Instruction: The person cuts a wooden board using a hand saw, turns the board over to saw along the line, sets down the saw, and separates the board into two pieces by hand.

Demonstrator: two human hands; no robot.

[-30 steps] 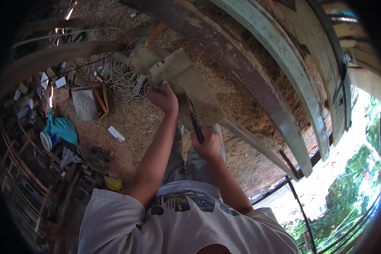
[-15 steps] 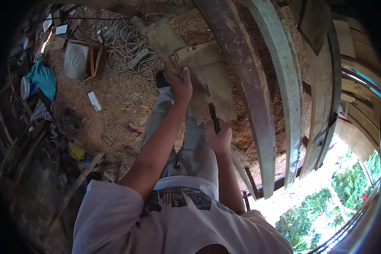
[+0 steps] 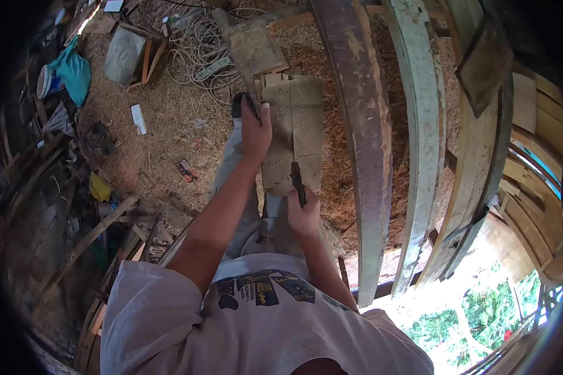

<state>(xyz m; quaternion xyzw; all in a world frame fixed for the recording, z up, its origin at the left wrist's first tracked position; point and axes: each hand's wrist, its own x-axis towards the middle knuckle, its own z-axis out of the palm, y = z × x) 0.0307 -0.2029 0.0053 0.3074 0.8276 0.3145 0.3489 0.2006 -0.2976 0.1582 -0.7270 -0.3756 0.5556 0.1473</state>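
The right hand (image 3: pixel 304 214) clamps its grip round a slim, dark handle (image 3: pixel 298 178) over the flat, tan, speckled wooden board (image 3: pixel 308 128), just ahead of the grey trousers (image 3: pixel 239 215). The left hand (image 3: pixel 257 132) thumbs its left edge, finger closure I can't tell; beyond, pale rope (image 3: pixel 187 51) loops across crumbly shavings (image 3: pixel 162 131).

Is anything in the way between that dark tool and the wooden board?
Nothing visible: the right hand holds the dark handle over the board, and the left hand is aside, at its left edge.

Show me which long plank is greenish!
The pale green plank, between the brown plank and the bare-wood plank. Neither neighbour has that minty colour.
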